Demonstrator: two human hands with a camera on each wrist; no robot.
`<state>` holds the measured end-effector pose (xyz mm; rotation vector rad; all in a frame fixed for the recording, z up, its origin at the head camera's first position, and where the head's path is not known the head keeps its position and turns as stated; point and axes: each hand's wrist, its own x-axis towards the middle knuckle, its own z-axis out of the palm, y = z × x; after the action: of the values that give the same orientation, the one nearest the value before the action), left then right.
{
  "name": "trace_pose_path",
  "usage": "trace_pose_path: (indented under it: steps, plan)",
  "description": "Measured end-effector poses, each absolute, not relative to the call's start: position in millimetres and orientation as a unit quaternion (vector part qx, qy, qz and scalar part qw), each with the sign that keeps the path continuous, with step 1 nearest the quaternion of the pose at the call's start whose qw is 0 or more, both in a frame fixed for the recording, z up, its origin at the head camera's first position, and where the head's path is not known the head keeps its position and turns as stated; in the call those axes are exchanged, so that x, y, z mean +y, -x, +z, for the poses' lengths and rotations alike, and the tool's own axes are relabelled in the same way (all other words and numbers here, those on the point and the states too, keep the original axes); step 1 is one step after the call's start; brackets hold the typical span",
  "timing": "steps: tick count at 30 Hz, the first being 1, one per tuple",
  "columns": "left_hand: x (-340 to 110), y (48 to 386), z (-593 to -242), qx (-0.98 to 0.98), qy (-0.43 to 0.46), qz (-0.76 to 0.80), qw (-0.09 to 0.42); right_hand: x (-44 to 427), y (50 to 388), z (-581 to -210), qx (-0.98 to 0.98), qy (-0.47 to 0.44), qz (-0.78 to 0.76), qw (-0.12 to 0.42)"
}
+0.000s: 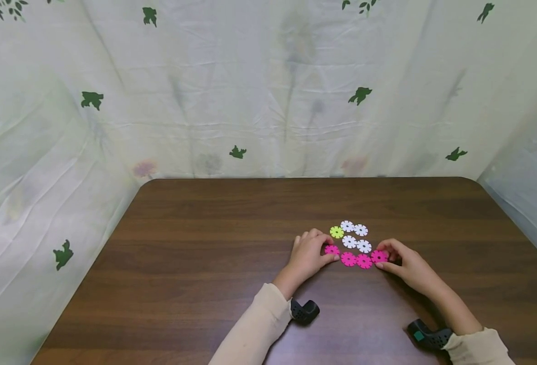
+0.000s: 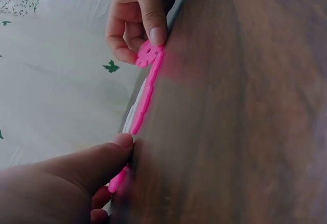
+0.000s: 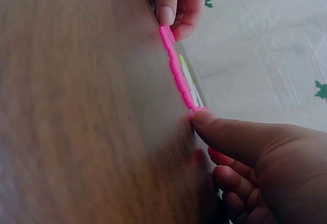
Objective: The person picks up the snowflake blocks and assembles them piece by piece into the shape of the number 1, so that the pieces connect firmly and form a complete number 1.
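Note:
Several pink notched plastic discs (image 1: 364, 261) form a row on the brown table, curving up at both ends. At the left end, my left hand (image 1: 308, 252) pinches a pink disc (image 1: 332, 250) between thumb and fingers. My right hand (image 1: 409, 266) holds the pink disc (image 1: 379, 256) at the other end, thumb on its near edge; in the left wrist view this end disc (image 2: 147, 54) is tilted up. Just behind the row lie several white notched discs (image 1: 349, 242) and one yellow-green disc (image 1: 337, 232). My left fingers partly cover the left end.
The wooden table (image 1: 195, 284) reaches back to a pale curtain (image 1: 259, 91) with green leaf-like prints. Black wrist-worn devices sit at the left wrist (image 1: 305, 311) and the right wrist (image 1: 429, 334), close to the tabletop.

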<state>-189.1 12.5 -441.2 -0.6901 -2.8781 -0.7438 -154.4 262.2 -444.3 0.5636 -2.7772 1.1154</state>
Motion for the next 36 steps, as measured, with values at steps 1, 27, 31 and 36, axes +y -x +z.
trace_pose_path:
  steps: [1, 27, 31, 36]
  plan:
    - [12.3, 188.6, -440.3, -0.943, 0.228, -0.237, 0.048, 262.2, 154.6, -444.5, -0.909, -0.187, 0.37, 0.05]
    - [-16.5, 192.7, -404.1, -0.878, 0.299, -0.335, 0.164, 229.5, 165.1, -401.9, -0.871, -0.206, 0.439, 0.078]
    - [-24.5, 193.3, -398.3, -0.856, 0.326, -0.353, 0.19, 213.8, 163.9, -381.9, -0.871, -0.217, 0.433, 0.087]
    - [-31.8, 193.1, -389.7, -0.835, 0.354, -0.362, 0.216, 197.8, 164.0, -361.8, -0.854, -0.225, 0.463, 0.076]
